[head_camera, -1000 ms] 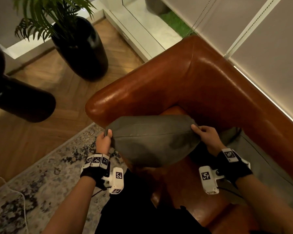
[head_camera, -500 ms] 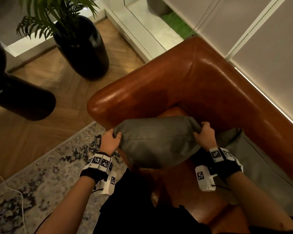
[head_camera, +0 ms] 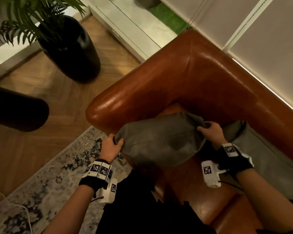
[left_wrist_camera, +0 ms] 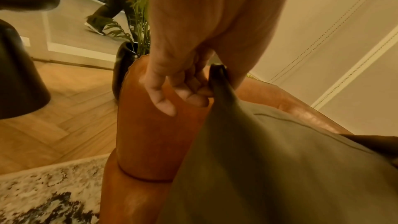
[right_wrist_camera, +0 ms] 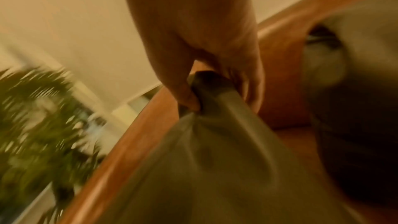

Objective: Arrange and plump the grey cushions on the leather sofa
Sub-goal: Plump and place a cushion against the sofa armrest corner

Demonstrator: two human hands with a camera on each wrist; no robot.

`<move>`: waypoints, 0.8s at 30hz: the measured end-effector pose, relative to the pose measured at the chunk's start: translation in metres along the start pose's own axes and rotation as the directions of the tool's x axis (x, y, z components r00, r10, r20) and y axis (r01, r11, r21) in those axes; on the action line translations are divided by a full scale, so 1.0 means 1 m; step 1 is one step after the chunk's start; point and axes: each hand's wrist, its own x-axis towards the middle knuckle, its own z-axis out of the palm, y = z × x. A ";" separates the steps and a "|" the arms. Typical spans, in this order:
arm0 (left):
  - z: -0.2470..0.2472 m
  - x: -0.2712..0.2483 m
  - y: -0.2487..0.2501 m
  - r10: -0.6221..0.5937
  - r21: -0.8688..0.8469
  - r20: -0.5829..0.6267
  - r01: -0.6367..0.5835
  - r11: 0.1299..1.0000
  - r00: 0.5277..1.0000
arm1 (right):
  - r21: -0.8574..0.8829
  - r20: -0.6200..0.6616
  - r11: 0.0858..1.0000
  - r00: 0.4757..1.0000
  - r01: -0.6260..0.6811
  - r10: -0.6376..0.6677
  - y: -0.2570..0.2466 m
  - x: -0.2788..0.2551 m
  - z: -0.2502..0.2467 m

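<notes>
A grey cushion point(head_camera: 161, 141) hangs between both hands above the seat of the brown leather sofa point(head_camera: 184, 78), close to its arm. My left hand point(head_camera: 111, 144) grips the cushion's left corner point(left_wrist_camera: 217, 76), fingers curled round it. My right hand point(head_camera: 210, 132) pinches the right corner point(right_wrist_camera: 206, 84) in a bunched fold. A second grey cushion point(head_camera: 264, 157) lies on the seat to the right, against the backrest, partly hidden by my right wrist. The right wrist view is blurred by motion.
A black planter with a fern point(head_camera: 69, 49) stands on the wood floor beyond the sofa arm. A dark rounded object point(head_camera: 15, 108) juts in at the left. A patterned rug point(head_camera: 41, 183) with a white cable lies below. Blinds point(head_camera: 260, 31) hang behind the sofa.
Both hands have moved closer together and shifted the cushion toward the sofa corner. The right hand went from holding the edge loosely to bunching the corner in a tight pinch.
</notes>
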 end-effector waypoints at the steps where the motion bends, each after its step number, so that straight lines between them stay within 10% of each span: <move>1: -0.001 0.001 -0.001 0.022 -0.014 0.037 -0.021 1.000 0.999 | 0.026 -0.013 1.000 1.000 -0.007 0.007 -0.001 0.003 0.000; 8: -0.010 -0.001 -0.007 0.036 0.016 0.091 -0.038 0.999 0.995 | -0.188 -0.111 0.982 0.994 -0.021 0.000 -0.001 0.004 0.029; 14: -0.011 0.005 -0.009 -0.052 0.053 0.077 0.048 0.997 0.996 | -0.105 0.206 0.977 0.965 0.188 -0.164 -0.003 0.003 0.001; 21: -0.004 -0.008 -0.009 -0.065 0.013 -0.038 0.066 0.998 0.997 | -0.461 -0.010 0.852 0.959 0.247 -0.283 0.003 -0.009 0.006; 24: -0.005 -0.013 -0.016 -0.062 -0.044 -0.111 0.057 0.997 0.992 | -0.351 0.034 0.910 0.974 0.221 -0.224 0.003 -0.002 -0.001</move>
